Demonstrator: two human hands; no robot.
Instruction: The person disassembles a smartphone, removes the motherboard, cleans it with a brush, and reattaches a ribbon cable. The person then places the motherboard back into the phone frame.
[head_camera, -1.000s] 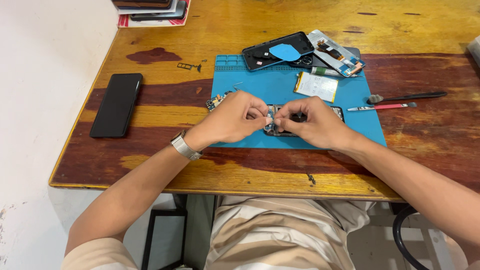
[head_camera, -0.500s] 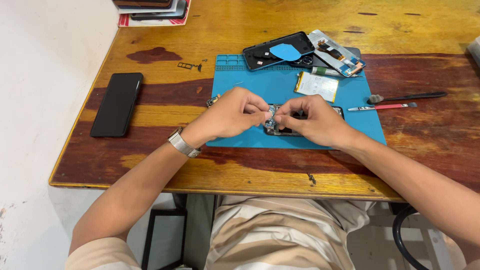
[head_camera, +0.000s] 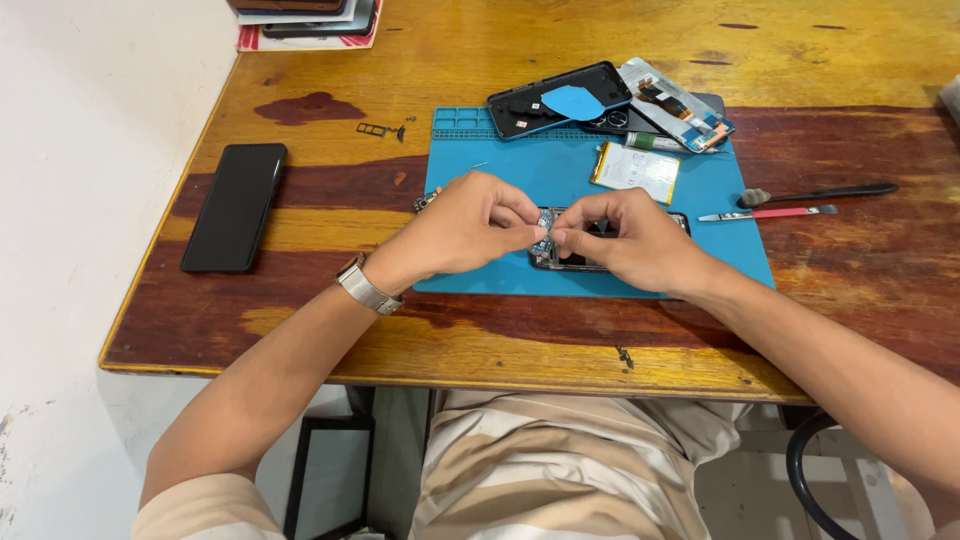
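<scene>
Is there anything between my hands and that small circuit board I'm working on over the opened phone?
Nothing visible. The fingers of the left hand and right hand already pinch the small circuit board directly, just above the opened phone on the blue mat.

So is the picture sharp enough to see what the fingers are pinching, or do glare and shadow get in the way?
Head view: even, soft light, with only faint shadows under the left hand and right hand; mild sheen on the varnished wooden table, no harsh glare; the blue repair mat is crisp, but the small circuit board pinched between the fingertips is too small and too covered to make out in detail.
</scene>
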